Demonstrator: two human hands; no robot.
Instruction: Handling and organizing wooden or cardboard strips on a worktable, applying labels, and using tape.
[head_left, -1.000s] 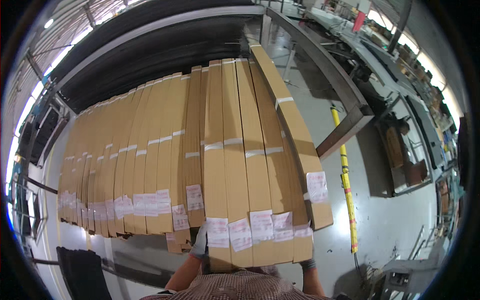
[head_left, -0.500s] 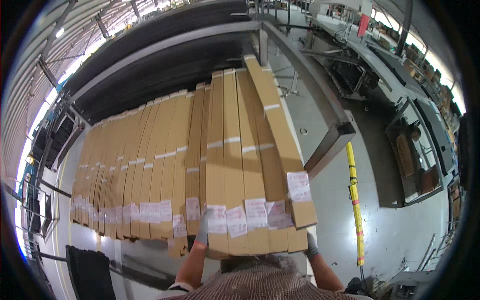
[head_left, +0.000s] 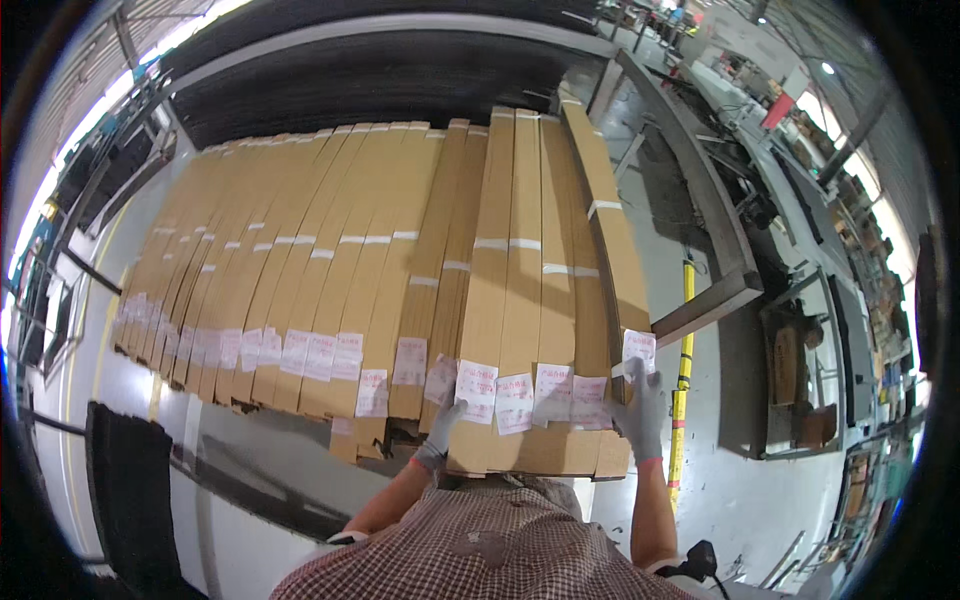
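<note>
My left hand (head_left: 443,428), in a grey glove, rests against the left side of a raised group of long, narrow brown cartons (head_left: 489,320). Its fingers are stretched out along the carton side. At the near end of the rightmost carton (head_left: 622,270), my gloved right hand (head_left: 641,415) touches the cardboard with its fingers spread. That carton lies on top of the group, slightly slanted, and part of its end is hidden by the hand. White straps cross the cartons, and white printed labels (head_left: 515,402) sit near their close ends.
A long row of similar flat cartons (head_left: 290,270) spreads to the left. A metal frame (head_left: 710,305) stands at the right, with a yellow wrapped pole (head_left: 682,375) beyond it. Dark sheets (head_left: 350,100) lie behind. A black panel (head_left: 135,490) stands at lower left.
My right hand has risen from beside the group's near corner onto the rightmost carton's end. My left hand stays at the left side. The view has shifted, showing more of my checked clothing.
</note>
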